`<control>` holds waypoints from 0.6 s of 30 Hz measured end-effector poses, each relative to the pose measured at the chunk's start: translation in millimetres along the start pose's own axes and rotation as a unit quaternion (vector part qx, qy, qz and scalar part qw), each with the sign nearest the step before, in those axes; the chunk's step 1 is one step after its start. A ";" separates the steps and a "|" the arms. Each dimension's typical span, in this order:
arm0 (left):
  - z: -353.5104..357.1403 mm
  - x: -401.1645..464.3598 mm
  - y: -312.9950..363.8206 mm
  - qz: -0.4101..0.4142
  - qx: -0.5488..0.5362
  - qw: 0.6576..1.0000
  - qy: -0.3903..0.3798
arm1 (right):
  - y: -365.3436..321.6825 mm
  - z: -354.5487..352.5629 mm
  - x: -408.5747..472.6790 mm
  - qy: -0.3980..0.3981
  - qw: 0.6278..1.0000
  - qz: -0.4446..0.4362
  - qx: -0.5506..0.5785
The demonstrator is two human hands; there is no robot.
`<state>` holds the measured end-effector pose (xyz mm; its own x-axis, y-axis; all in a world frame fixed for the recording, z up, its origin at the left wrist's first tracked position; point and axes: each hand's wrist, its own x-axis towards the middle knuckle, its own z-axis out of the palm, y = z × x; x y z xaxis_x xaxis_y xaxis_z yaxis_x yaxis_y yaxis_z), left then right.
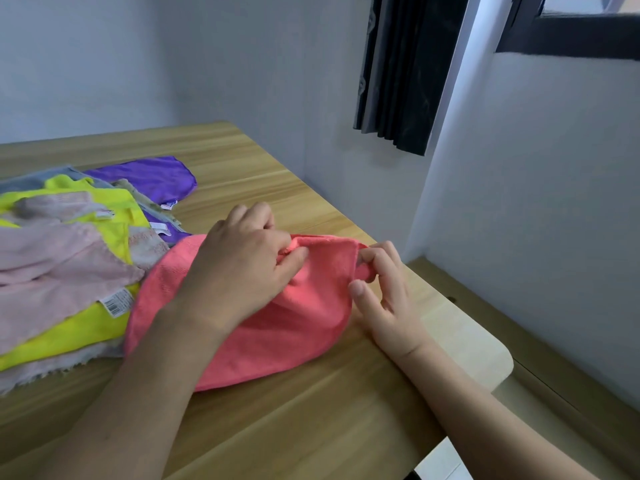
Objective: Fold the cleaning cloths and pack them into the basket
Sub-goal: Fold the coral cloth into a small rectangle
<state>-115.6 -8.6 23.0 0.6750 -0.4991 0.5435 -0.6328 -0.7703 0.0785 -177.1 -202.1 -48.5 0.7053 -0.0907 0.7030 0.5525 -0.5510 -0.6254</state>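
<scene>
A coral-pink cleaning cloth (284, 327) lies on the wooden table (311, 420) in front of me. My left hand (242, 265) rests over its upper middle and pinches the far edge between thumb and fingers. My right hand (384, 296) pinches the cloth's right corner, which is rolled up between its fingers. To the left lies a loose pile of cloths: pale pink (52, 271), yellow (110, 216), purple (156, 178) and grey (31, 180). No basket is in view.
The table's right edge (460, 320) runs close beside my right hand, with a lower wooden ledge (540, 358) beyond it. A grey wall stands behind the table, and a dark curtain (405, 74) hangs at the window, upper right.
</scene>
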 end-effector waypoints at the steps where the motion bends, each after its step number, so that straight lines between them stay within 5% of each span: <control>1: -0.7 0.3 -1.3 -0.002 -0.001 1.000 -0.007 | -1.3 0.9 0.2 -0.007 1.000 -0.005 -0.010; 10: -2.4 -1.7 -3.4 0.081 -0.092 0.988 -0.097 | 8.3 3.9 4.9 0.065 0.994 0.086 -0.002; 18: -3.4 2.6 -9.3 0.116 -0.099 0.988 0.000 | 1.5 4.8 3.8 0.065 0.991 0.118 -0.001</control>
<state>-109.2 -1.4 26.5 0.5024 -0.6537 0.5659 -0.8326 -0.5424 0.1126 -171.4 -199.3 -48.4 0.7517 -0.3220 0.5756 0.3786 -0.5040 -0.7763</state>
